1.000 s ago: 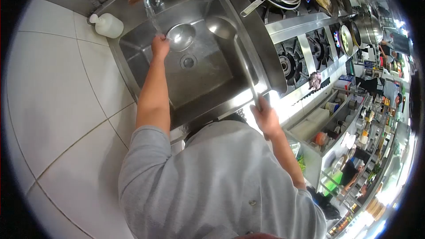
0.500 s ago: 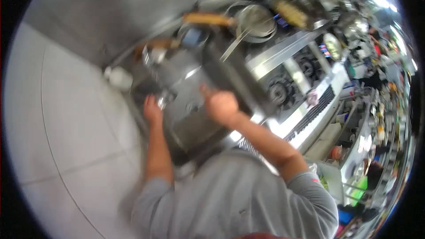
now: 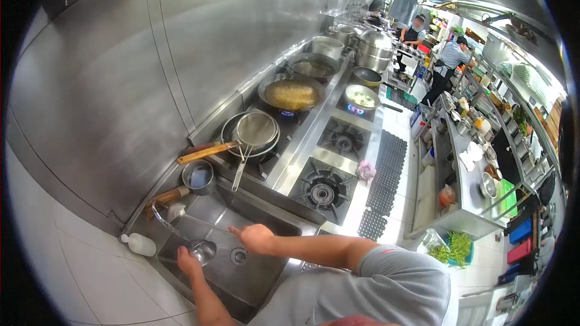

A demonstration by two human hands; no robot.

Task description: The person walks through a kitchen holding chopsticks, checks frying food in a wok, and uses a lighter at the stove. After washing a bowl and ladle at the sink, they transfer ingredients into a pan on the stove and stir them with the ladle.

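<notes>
My left hand is closed at the edge of a small shiny metal bowl, held over the sink basin. My right hand is closed, index finger stretched along a thin metal handle. That handle runs left toward a rounded pale piece by the tap; whether the two are joined I cannot tell. From the curved tap a stream comes down left of the bowl. The drain lies between my hands.
A white bottle and a brush stand at the sink's left edge. Beyond are a dark pot, a strainer and a wok of oil over a flame. Two people stand farther back.
The view has tilted up and sharpened, bringing the stove and the people into sight. Both hands stay over the sink, the left still beside the metal bowl.
</notes>
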